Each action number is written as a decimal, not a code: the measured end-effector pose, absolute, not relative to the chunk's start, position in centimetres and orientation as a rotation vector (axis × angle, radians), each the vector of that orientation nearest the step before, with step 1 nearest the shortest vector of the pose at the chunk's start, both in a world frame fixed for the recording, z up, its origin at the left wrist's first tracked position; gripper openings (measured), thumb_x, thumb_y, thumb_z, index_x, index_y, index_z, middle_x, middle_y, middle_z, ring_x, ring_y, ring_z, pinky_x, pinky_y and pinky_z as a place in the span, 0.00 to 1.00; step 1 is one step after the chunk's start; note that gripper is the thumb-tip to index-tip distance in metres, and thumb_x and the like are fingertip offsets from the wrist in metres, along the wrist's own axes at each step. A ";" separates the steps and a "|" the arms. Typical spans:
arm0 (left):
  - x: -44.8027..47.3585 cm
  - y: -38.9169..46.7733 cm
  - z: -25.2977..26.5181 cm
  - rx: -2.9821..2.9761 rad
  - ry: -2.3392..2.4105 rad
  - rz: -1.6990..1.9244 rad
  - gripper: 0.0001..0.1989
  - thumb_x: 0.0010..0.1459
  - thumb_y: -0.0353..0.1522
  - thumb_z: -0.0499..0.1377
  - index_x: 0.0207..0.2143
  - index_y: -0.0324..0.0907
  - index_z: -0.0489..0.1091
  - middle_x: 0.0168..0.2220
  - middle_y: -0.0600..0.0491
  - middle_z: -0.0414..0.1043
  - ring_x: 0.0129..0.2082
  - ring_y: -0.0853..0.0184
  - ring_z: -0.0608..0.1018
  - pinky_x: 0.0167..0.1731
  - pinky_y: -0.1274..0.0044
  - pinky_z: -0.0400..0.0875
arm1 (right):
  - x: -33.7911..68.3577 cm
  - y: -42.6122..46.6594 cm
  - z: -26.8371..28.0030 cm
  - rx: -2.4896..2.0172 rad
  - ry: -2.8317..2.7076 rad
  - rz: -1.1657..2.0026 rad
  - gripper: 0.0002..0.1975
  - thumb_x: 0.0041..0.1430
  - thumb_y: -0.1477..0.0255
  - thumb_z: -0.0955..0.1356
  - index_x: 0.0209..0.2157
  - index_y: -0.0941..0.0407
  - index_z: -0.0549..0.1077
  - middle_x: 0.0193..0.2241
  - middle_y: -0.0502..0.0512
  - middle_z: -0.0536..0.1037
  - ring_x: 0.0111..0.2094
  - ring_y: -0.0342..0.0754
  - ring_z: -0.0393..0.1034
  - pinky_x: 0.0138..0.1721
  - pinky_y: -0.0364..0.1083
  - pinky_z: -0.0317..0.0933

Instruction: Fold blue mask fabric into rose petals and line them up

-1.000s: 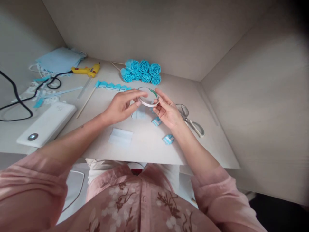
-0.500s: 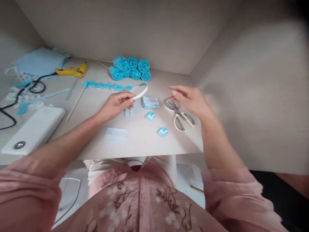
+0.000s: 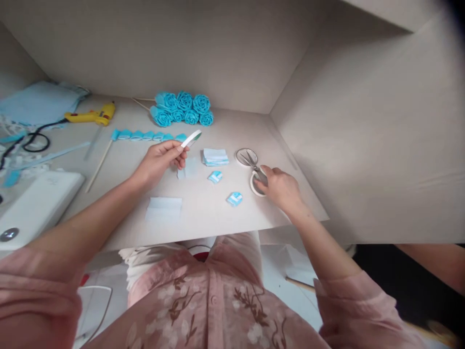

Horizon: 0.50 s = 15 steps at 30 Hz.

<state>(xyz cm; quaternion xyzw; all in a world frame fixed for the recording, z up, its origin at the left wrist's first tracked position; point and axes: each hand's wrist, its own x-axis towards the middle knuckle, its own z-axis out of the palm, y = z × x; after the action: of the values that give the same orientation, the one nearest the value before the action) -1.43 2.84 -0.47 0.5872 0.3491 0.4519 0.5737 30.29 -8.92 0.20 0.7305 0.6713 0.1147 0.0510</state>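
Note:
My left hand (image 3: 162, 159) pinches a narrow roll of white tape (image 3: 191, 139) with a green inner ring, held above the table. At the right, my right hand (image 3: 282, 186) has its fingers around the handles of the scissors (image 3: 257, 170), which still lie on the table; one white loop shows and the other is covered. The blades point away, over a flat ring-shaped roll (image 3: 238, 160). Left of the scissors are a stack of pale blue fabric pieces (image 3: 215, 157) and two small folded blue-and-white pieces (image 3: 215, 177). A pale flat piece (image 3: 164, 208) lies near the front edge.
Several blue fabric roses (image 3: 184, 101) stand by the back wall. A strip of blue folded petals (image 3: 141, 136) joins a wooden stick (image 3: 99, 166). Leftward are a yellow glue gun (image 3: 92, 115), a white power bank (image 3: 41, 208), scraps and a pale blue pile (image 3: 38, 103).
My right hand has come down and toward me from above the scissors onto their handles. The tape roll in my left hand has tilted. The view has shifted to the right.

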 end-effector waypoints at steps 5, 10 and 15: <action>-1.5 2.7 0.0 1.277 0.768 1.048 0.14 0.56 0.40 0.64 0.35 0.37 0.74 0.29 0.53 0.72 0.24 0.71 0.74 0.26 0.78 0.68 | 31.6 -7.9 0.2 2.397 2.106 0.155 0.26 0.61 0.63 0.67 0.58 0.58 0.69 0.42 0.65 0.80 0.42 0.59 0.76 0.40 0.50 0.64; -1.6 2.8 0.2 1.189 0.717 1.027 0.16 0.54 0.42 0.66 0.33 0.36 0.73 0.29 0.52 0.72 0.24 0.70 0.75 0.25 0.78 0.68 | 33.2 -7.2 2.7 2.888 2.266 -0.937 0.28 0.52 0.56 0.72 0.53 0.52 0.71 0.43 0.58 0.78 0.42 0.55 0.75 0.45 0.53 0.67; -1.4 3.0 0.1 1.098 0.666 0.996 0.19 0.54 0.44 0.66 0.33 0.35 0.72 0.28 0.51 0.72 0.25 0.69 0.75 0.25 0.77 0.69 | 30.2 -6.9 3.5 2.110 2.418 -2.309 0.35 0.46 0.48 0.74 0.52 0.52 0.71 0.40 0.57 0.77 0.41 0.52 0.76 0.43 0.50 0.70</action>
<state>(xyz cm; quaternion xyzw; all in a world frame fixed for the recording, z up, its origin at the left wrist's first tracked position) -1.44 2.97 0.09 0.4907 0.2977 0.4447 0.6876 30.21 -6.95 3.53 0.4904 0.5620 -0.5366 -0.3946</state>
